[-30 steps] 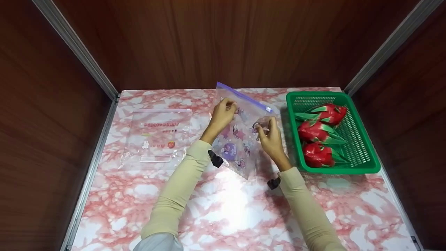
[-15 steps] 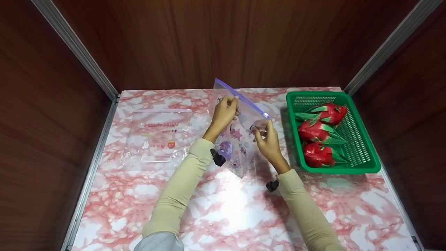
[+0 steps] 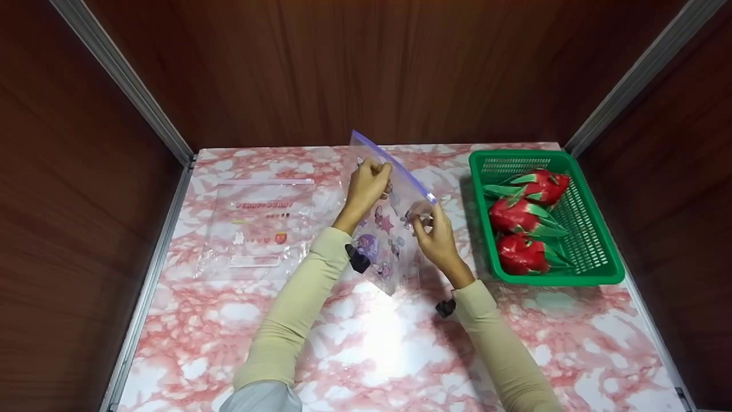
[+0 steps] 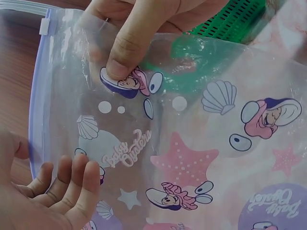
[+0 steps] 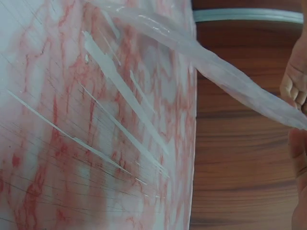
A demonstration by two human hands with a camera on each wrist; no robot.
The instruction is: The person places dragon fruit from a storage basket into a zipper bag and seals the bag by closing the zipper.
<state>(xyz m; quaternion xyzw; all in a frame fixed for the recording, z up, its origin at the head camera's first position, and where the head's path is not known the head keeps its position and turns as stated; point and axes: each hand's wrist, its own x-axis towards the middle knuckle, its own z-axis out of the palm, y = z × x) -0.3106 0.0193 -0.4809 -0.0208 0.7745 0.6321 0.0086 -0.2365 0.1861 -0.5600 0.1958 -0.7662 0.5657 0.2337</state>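
Observation:
A clear zip bag (image 4: pixel 184 158) printed with shells, starfish and cartoon oysters is held up slanted between both hands. Its purple zip edge (image 3: pixel 394 166) runs from upper left down to a white slider (image 3: pixel 430 197) near the right hand. My left hand (image 3: pixel 369 184) grips the bag below the zip, its fingers (image 4: pixel 79 184) bent over the near face in the left wrist view. My right hand (image 3: pixel 437 237) pinches the bag below the slider, thumb pressed on the near side. In the right wrist view the bag shows edge-on as a narrow strip (image 5: pixel 225 79).
Another clear zip bag (image 3: pixel 257 212), with rabbit and strawberry prints, lies flat at the left. A green basket (image 3: pixel 480 229) at the right holds red dragon fruits (image 3: pixel 517 214) with green leaves. Dark wood panels (image 3: pixel 377 68) enclose the pink marbled tabletop (image 3: pixel 343 355).
The slider end of the bag has swung down and left, so the zip edge slants more steeply. Both hands keep hold; the right has shifted slightly left, the left slightly right.

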